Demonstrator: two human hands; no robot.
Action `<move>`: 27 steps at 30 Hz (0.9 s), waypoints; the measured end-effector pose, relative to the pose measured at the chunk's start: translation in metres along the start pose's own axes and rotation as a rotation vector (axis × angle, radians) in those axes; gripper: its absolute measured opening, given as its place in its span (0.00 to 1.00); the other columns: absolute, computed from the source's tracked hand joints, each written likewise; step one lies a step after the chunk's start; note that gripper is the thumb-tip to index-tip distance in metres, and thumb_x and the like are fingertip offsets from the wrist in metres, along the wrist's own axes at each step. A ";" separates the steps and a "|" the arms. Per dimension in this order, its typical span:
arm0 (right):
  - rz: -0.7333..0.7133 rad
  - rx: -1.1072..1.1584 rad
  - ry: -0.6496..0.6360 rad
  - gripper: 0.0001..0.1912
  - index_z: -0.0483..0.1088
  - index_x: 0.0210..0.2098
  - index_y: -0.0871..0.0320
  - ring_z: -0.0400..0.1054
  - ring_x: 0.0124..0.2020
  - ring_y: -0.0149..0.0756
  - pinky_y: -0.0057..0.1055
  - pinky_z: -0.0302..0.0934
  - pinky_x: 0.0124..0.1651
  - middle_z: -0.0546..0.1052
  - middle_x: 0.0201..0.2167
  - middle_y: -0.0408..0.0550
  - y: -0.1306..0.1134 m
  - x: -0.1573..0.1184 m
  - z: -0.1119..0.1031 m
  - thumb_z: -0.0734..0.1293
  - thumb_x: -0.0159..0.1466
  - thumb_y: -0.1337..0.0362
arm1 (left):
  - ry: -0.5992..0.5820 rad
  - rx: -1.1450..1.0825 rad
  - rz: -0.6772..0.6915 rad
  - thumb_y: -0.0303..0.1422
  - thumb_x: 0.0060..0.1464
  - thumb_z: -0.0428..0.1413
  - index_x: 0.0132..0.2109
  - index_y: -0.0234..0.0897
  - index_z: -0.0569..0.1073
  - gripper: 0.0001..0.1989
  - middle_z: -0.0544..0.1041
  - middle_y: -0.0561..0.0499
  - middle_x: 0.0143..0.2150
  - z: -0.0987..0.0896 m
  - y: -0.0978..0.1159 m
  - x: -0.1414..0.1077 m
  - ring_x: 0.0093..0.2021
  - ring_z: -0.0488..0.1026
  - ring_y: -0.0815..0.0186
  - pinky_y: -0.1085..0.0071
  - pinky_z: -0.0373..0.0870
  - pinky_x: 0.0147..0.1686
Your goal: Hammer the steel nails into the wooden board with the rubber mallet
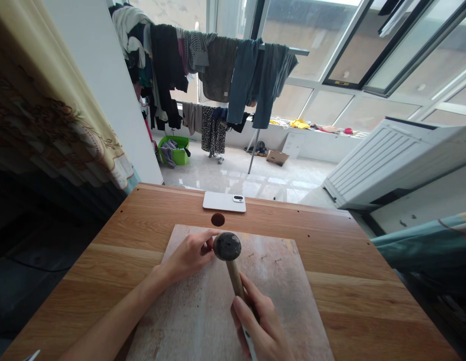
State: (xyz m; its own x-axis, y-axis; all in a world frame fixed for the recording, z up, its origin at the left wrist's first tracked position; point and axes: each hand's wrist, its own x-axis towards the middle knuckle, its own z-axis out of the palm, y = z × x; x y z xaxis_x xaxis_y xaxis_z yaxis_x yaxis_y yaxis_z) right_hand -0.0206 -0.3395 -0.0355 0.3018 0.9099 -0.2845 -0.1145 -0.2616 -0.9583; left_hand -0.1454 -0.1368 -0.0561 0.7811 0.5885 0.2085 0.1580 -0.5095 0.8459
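A worn board lies flat on the wooden table. My right hand is wrapped round the handle of a mallet, whose dark round head is raised over the upper part of the board. Just left of that head, my left hand is at the board with its thumb and forefinger brought together; whatever lies between the fingertips is hidden by the mallet head. To the right of the mallet, several nails stand in a row in the board.
A white phone lies near the table's far edge, beside a round hole. Beyond are a drying rack with clothes, a green basket and windows. A curtain hangs at the left.
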 end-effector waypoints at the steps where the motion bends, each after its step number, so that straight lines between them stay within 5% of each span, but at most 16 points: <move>1: -0.001 -0.015 0.000 0.38 0.65 0.68 0.60 0.53 0.12 0.21 0.19 0.51 0.13 0.65 0.21 0.36 0.000 0.000 -0.001 0.66 0.69 0.41 | -0.004 -0.006 0.007 0.23 0.55 0.54 0.49 0.36 0.75 0.15 0.76 0.54 0.34 0.000 0.000 0.000 0.31 0.72 0.69 0.74 0.68 0.35; 8: -0.018 0.103 0.047 0.36 0.69 0.64 0.60 0.53 0.14 0.21 0.18 0.51 0.14 0.66 0.23 0.37 -0.020 0.000 -0.008 0.68 0.67 0.41 | -0.007 0.031 0.031 0.29 0.56 0.57 0.53 0.38 0.72 0.16 0.75 0.54 0.36 -0.001 -0.002 0.001 0.30 0.70 0.70 0.73 0.68 0.33; 12: -0.058 0.188 0.209 0.33 0.70 0.62 0.59 0.57 0.14 0.22 0.18 0.51 0.16 0.67 0.23 0.37 -0.033 -0.001 -0.018 0.70 0.66 0.44 | 0.115 0.231 0.146 0.32 0.56 0.58 0.42 0.38 0.69 0.07 0.70 0.52 0.37 0.000 0.008 -0.004 0.33 0.69 0.67 0.70 0.66 0.34; 19: -0.112 0.290 0.283 0.33 0.65 0.64 0.56 0.56 0.12 0.23 0.19 0.51 0.14 0.67 0.22 0.35 -0.035 0.005 -0.033 0.70 0.67 0.46 | -0.310 0.547 0.585 0.28 0.60 0.58 0.40 0.37 0.71 0.03 0.75 0.50 0.38 0.029 0.074 -0.026 0.38 0.72 0.63 0.65 0.64 0.35; 27: -0.128 0.303 0.252 0.34 0.61 0.68 0.57 0.56 0.13 0.23 0.19 0.51 0.15 0.67 0.23 0.35 -0.030 0.008 -0.033 0.69 0.68 0.49 | -0.255 0.706 0.787 0.29 0.63 0.60 0.37 0.35 0.74 0.05 0.74 0.49 0.35 0.064 0.073 -0.040 0.37 0.71 0.61 0.63 0.62 0.34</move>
State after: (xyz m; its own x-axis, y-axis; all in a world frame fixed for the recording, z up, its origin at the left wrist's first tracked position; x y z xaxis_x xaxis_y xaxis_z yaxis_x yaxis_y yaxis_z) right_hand 0.0161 -0.3350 -0.0098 0.5499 0.8118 -0.1965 -0.3231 -0.0102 -0.9463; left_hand -0.1261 -0.2378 -0.0343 0.9047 -0.1674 0.3917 -0.1941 -0.9805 0.0294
